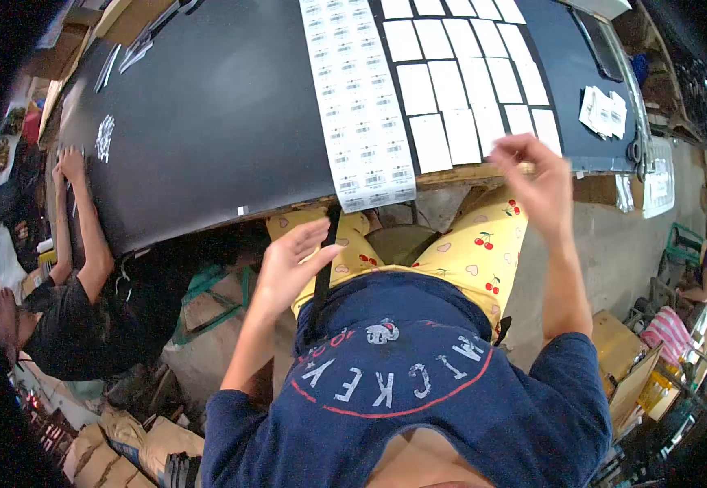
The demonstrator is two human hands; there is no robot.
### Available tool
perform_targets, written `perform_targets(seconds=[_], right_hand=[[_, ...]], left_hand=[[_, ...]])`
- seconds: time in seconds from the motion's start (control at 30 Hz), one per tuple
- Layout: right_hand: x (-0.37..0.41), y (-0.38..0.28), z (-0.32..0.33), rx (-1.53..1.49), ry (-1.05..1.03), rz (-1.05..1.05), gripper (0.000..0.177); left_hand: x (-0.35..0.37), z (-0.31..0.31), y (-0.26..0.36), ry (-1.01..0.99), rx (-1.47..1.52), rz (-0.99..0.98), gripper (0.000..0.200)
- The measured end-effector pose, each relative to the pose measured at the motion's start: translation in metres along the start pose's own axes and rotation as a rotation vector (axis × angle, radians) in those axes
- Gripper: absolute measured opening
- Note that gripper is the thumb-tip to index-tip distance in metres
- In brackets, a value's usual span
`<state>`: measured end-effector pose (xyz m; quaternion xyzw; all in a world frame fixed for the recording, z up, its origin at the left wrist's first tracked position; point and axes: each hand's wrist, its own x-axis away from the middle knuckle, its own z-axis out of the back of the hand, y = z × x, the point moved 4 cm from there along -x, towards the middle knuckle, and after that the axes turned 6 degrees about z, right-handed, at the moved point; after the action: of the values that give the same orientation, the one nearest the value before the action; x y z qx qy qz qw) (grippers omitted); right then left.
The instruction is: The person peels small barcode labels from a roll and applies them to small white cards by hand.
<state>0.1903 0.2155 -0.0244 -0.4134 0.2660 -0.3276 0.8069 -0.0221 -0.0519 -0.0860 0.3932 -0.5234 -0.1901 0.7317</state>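
Note:
My left hand (290, 264) is held over my lap with the fingers stretched out and the thumb apart. Nothing shows in it. Just above it, a long sheet of printed barcode labels (359, 106) lies on the black table, its near end hanging over the edge. My right hand (537, 183) is raised at the table edge by the lower right cards, its bent fingers smeared by motion; I cannot tell whether it holds anything. Rows of white cards (431, 145) are laid out to the right of the label sheet.
A loose pile of white tags (603, 112) lies at the table's right, near scissors (634, 151). On the left, another person's hands (70, 163) rest at the table edge near a small heap of white pieces (104, 138). Cardboard boxes (626, 362) stand at lower right.

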Motion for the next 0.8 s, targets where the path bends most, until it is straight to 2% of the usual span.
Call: perform_targets(seconds=[0.03,0.1,0.17,0.23,0.3,0.33,0.47,0.53,0.57,0.63,0.67,0.77,0.8], right_hand=[[0.011,-0.008,-0.017,-0.068,-0.123,-0.004,0.014],[0.031,-0.017,-0.045,-0.134,-0.279,-0.049,0.014],[0.044,-0.015,-0.065,-0.013,-0.339,-0.049,0.015],[0.057,-0.009,-0.084,-0.025,-0.316,-0.011,0.017],[0.064,-0.007,-0.094,-0.015,-0.161,-0.035,0.02],[0.067,-0.01,-0.099,0.039,-0.036,0.113,0.022],[0.07,-0.016,-0.103,0.03,0.012,0.062,0.019],[0.071,-0.015,-0.104,-0.197,0.005,-0.002,0.022],[0.069,-0.017,-0.105,-0.196,0.007,0.006,0.022],[0.064,-0.019,-0.108,-0.636,0.084,-0.123,0.031],[0.063,-0.022,-0.104,-0.701,-0.02,-0.241,0.047],[0.047,-0.024,-0.105,-0.806,-0.033,-0.179,0.052],[0.042,-0.027,-0.106,-0.799,-0.05,-0.184,0.053]], left_hand=[[-0.005,-0.007,-0.01,0.042,0.007,0.003,0.054],[-0.017,-0.016,-0.017,0.081,0.084,-0.011,0.055],[-0.026,-0.024,-0.016,-0.033,0.196,-0.054,0.052],[-0.037,-0.027,-0.027,-0.001,0.14,-0.076,0.046],[-0.04,-0.035,-0.027,-0.064,0.274,-0.11,0.04],[-0.036,-0.039,-0.018,-0.056,0.284,-0.117,0.033],[-0.034,-0.04,-0.013,-0.066,0.275,-0.141,0.03],[-0.026,-0.036,-0.001,-0.015,0.238,-0.116,0.019],[-0.024,-0.034,0.001,-0.013,0.238,-0.124,0.019],[-0.021,-0.03,0.005,0.034,0.319,-0.134,0.014],[-0.018,-0.029,0.01,0.042,0.314,-0.158,0.013],[-0.012,-0.026,0.021,0.019,0.317,-0.182,0.014],[-0.012,-0.023,0.022,-0.017,0.272,-0.138,0.02]])
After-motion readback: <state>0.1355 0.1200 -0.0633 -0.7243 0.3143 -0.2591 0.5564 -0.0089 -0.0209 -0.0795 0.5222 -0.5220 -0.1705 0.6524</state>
